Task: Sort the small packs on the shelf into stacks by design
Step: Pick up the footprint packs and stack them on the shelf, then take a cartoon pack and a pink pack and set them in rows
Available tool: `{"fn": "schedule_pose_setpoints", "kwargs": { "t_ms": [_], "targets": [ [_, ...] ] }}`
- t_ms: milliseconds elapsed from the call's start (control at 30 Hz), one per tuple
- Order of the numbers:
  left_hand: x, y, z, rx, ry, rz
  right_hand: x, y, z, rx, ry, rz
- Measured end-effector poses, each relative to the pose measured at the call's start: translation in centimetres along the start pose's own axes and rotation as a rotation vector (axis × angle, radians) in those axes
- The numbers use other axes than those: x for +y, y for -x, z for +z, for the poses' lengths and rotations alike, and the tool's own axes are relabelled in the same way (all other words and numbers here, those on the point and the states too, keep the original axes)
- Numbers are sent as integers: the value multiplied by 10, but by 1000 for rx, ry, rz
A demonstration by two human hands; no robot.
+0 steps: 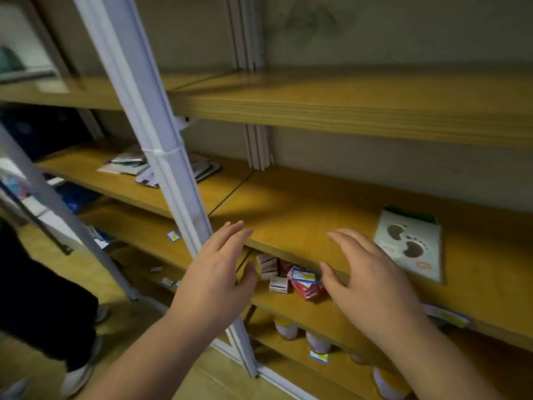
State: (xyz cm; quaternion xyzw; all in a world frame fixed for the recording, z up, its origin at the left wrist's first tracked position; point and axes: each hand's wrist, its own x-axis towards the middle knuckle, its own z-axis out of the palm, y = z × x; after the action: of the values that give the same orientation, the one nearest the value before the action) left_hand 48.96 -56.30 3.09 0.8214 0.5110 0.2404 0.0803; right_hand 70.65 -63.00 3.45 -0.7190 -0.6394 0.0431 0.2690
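Reaching toward the lower shelf, the left hand has its fingers straight and loosely spread; whether the thumb side touches the yellowish pack beneath it I cannot tell. Between the hands, the small packs lie jumbled near the shelf's front edge: white cartons, a blue-labelled box, a crumpled red pouch. They look like light, stiff cardboard, best pinched across their narrow sides; the red one seems soft and possibly slippery. The upper shelf board hides the rear of the pile, so the count and designs stay unclear. The right hand hovers open, fingers relaxed, holding nothing.
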Motion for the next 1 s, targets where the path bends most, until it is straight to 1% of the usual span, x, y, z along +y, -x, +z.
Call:
{"fn": "schedule_pose_setpoints", "kwargs": {
  "t_ms": [167,267,367,467,567,700,833,1000],
  "targets": [
    [-82,23,-49,47,-1,28,-78,-15,45,-62,-41,-70],
    [-141,37,-79,83,5,-43,-135,-27,77,-78,-55,-106],
    [-203,41,-106,72,5,-155,-191,-41,112,-74,-54,-148],
    [-263,38,-126,83,0,-173,-240,-58,145,-75,-47,-167],
    [-305,30,-140,84,8,-177,-276,-72,168,-77,-58,-152],
    [-340,11,-145,64,88,-210,-305,-88,186,-81,-51,-150],
    [-362,-19,-135,57,155,-207,-312,-114,201,-78,-20,-108],
    [-392,-70,-125,6,119,-197,-315,-175,228,-43,-60,-80]
  ]
}}
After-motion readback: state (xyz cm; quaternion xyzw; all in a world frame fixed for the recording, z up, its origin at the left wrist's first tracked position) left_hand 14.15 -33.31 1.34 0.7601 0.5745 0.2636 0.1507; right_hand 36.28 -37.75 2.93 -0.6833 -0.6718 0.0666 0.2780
